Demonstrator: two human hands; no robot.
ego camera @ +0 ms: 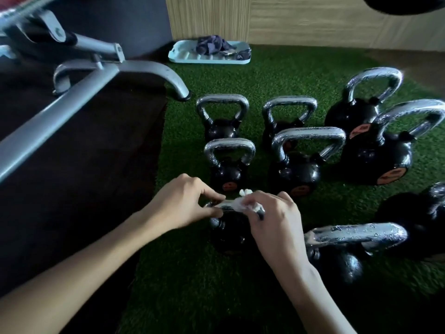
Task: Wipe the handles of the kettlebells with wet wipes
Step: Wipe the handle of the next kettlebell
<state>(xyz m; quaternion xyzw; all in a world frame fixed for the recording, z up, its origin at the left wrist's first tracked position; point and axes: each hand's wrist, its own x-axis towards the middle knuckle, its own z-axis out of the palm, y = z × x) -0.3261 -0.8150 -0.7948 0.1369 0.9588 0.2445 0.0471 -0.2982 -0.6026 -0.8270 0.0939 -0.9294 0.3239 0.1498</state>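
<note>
Several black kettlebells with chrome handles stand on green turf. The nearest small kettlebell (227, 233) sits under both my hands. My left hand (183, 201) pinches the left end of its handle. My right hand (274, 213) presses a white wet wipe (243, 200) around the handle's right part, with a bit of wipe sticking up past the fingers. To the right stands a larger kettlebell (346, 259) whose handle is speckled with droplets. Behind are more kettlebells, one (227, 162) straight ahead and another (301, 162) beside it.
A grey metal bench frame (91, 83) stretches over the dark mat (79, 165) at left. A light blue tray (183, 54) holding dark cloths lies by the wooden wall at the back. The green turf (192, 285) runs toward me.
</note>
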